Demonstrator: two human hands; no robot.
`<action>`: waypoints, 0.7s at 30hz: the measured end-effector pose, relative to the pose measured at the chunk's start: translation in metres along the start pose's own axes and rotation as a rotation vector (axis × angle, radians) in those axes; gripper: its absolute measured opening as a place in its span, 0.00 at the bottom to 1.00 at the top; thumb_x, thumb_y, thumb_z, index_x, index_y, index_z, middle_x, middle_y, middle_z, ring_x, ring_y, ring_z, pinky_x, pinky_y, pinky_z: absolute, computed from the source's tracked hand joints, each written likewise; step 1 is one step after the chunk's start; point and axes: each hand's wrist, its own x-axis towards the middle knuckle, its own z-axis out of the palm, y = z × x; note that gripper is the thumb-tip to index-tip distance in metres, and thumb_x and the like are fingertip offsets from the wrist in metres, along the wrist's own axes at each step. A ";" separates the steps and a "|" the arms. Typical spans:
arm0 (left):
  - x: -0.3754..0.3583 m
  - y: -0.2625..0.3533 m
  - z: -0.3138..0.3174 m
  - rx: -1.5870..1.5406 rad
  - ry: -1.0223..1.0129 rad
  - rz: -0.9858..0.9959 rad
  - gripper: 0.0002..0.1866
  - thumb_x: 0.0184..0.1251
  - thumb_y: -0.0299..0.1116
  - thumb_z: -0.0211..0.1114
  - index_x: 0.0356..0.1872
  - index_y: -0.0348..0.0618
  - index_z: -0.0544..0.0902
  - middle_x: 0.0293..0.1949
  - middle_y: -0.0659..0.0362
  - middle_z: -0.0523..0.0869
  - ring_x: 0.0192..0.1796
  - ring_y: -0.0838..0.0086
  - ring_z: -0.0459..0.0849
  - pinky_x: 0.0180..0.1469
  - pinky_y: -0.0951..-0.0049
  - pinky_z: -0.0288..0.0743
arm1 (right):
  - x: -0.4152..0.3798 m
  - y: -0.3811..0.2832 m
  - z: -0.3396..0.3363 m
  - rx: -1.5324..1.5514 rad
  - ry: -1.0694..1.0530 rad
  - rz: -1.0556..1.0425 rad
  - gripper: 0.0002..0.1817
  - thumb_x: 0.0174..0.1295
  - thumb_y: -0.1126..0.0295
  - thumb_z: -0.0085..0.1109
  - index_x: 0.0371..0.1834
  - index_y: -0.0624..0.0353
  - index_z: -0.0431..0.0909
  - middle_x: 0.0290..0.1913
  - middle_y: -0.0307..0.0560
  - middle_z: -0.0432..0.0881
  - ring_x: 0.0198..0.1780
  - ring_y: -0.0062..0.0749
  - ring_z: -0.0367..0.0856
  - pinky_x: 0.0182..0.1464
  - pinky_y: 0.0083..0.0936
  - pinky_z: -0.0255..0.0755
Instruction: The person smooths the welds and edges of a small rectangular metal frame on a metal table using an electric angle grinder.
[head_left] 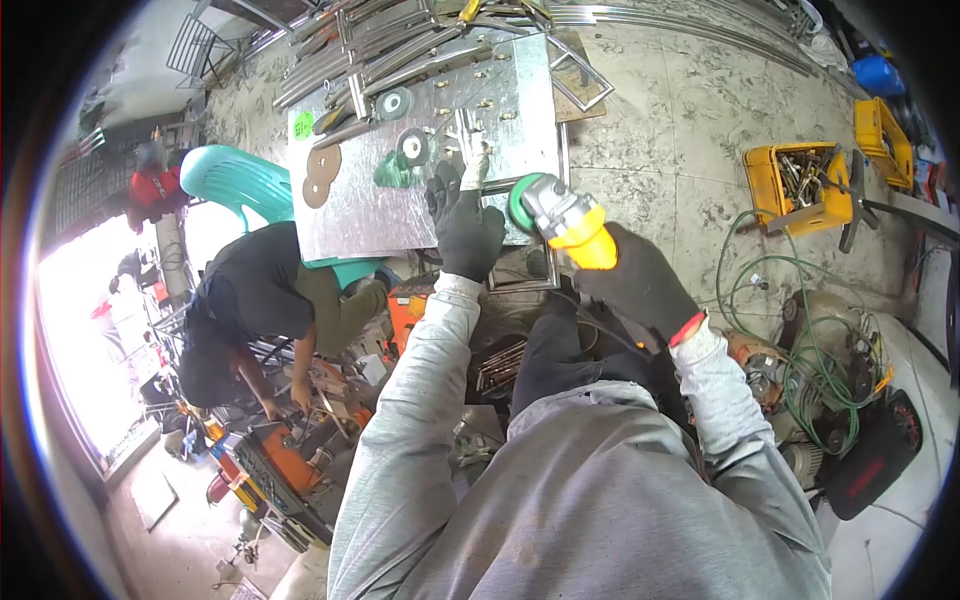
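My right hand, in a dark glove, grips the yellow body of an angle grinder; its green disc points at the edge of a metal sheet used as a work surface. My left hand, also gloved, holds a small bright metal piece upright against the sheet, close to the grinder's disc. Grinding discs and small metal parts lie on the sheet beyond my hands.
A person in a black shirt bends over tools at the left, beside a teal plastic chair. Metal bars are piled behind the sheet. Yellow crates with parts, a green hose and a compressor stand at the right.
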 end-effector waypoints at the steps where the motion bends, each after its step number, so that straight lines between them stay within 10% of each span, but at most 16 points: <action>1: 0.000 -0.002 0.002 -0.008 0.034 0.035 0.38 0.66 0.33 0.64 0.81 0.42 0.75 0.75 0.26 0.76 0.82 0.25 0.65 0.89 0.38 0.51 | 0.006 0.005 0.001 -0.016 0.026 -0.015 0.28 0.58 0.58 0.76 0.60 0.58 0.85 0.48 0.57 0.92 0.49 0.54 0.92 0.55 0.44 0.83; 21: 0.003 0.001 0.004 -0.024 0.058 -0.018 0.40 0.63 0.29 0.62 0.82 0.53 0.77 0.84 0.27 0.65 0.88 0.34 0.59 0.90 0.46 0.48 | -0.048 0.007 0.019 -0.005 0.048 0.032 0.28 0.59 0.64 0.79 0.62 0.62 0.85 0.53 0.55 0.92 0.53 0.46 0.91 0.59 0.41 0.82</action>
